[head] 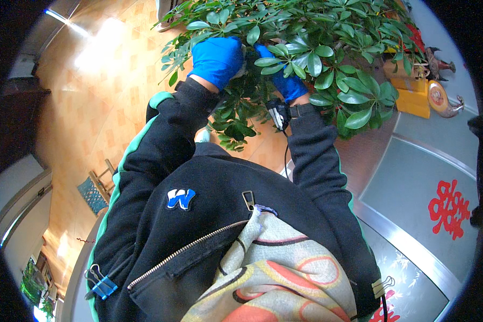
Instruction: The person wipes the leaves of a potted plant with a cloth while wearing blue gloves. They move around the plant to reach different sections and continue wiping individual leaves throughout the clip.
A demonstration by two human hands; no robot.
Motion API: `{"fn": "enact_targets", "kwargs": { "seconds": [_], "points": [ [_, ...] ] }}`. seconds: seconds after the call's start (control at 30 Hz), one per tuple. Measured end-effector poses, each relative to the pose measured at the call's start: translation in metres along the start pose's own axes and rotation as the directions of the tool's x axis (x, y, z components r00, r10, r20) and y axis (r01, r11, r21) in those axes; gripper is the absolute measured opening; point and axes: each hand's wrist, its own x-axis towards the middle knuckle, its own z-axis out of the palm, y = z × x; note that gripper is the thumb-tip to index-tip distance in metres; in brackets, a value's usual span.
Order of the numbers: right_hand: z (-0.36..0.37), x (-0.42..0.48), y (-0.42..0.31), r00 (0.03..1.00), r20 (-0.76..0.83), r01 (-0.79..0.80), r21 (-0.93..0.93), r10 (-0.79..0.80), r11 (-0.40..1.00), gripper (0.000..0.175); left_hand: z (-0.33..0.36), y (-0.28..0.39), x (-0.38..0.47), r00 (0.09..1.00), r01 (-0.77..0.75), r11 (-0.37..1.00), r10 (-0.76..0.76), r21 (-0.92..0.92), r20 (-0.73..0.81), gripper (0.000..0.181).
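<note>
A bushy green potted-type plant with glossy leaves fills the top middle. My left hand, in a blue glove, is at its left side with the back of the hand up. Something pale shows beside that hand's inner edge, too hidden to name, and the fingers are out of sight. Among the leaves, to the right, is my right hand, also gloved in blue and partly covered by foliage. Its grip is hidden. A small black device with a cable is strapped at the right wrist.
Orange-brown floor tiles lie at the left, with a wooden chair lower down. Another person's shoe shows at the top. On the right are a yellow box, a curved ornament and glass panels with red paper decorations.
</note>
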Motion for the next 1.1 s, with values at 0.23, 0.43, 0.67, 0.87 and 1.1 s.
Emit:
{"fn": "enact_targets", "kwargs": {
  "seconds": [0.23, 0.43, 0.67, 0.87, 1.1],
  "points": [
    [0.003, -0.001, 0.0, 0.982, -0.001, -0.166, 0.484, 0.19, 0.859, 0.028, -0.027, -0.003, -0.031, 0.998, -0.019, 0.99, 0.01, -0.14, -0.065, 0.018],
    [-0.001, 0.002, -0.001, 0.942, 0.176, -0.333, 0.416, 0.285, 0.846, 0.03, -0.018, 0.025, -0.028, 0.989, -0.13, 0.99, 0.133, -0.05, 0.061, 0.008],
    [-0.011, -0.002, -0.006, 0.981, -0.007, -0.183, 0.277, 0.192, 0.943, 0.027, -0.011, 0.023, -0.005, 0.99, -0.137, 0.988, 0.138, -0.07, 0.012, 0.01],
    [-0.002, -0.002, -0.022, 0.941, 0.109, -0.31, 0.656, 0.32, 0.688, 0.022, -0.017, 0.006, -0.006, 0.984, -0.122, 0.99, 0.111, -0.076, -0.139, 0.013],
    [-0.007, 0.002, -0.008, 0.919, 0.208, -0.386, 0.316, 0.333, 0.867, 0.043, -0.042, -0.007, -0.046, 0.972, 0.0, 0.999, 0.01, -0.042, 0.235, 0.016]
  ]
}}
